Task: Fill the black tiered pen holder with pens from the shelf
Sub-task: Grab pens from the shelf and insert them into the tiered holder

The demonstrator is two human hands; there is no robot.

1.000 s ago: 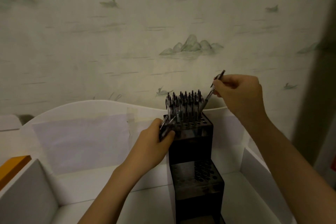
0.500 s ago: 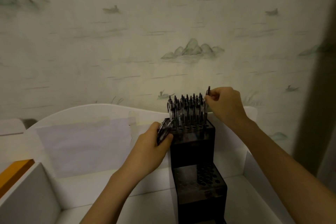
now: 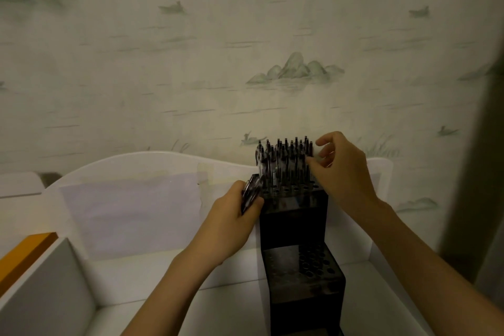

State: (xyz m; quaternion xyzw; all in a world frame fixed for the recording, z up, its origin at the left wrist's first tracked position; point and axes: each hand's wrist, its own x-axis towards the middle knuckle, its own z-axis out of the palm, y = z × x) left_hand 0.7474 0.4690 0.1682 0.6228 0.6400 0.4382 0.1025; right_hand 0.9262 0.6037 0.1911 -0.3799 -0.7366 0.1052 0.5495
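The black tiered pen holder (image 3: 296, 229) stands against the white shelf's (image 3: 131, 226) back wall, its top tier crowded with upright pens (image 3: 285, 163), the lower tier's holes bare. The left hand (image 3: 231, 224) grips a spare bundle of pens (image 3: 251, 192) beside the top tier; the right hand (image 3: 343, 169), fingers loose and empty, hovers at the standing pens. Likely between insertions: next, draw one from the bundle and seat it in a free hole
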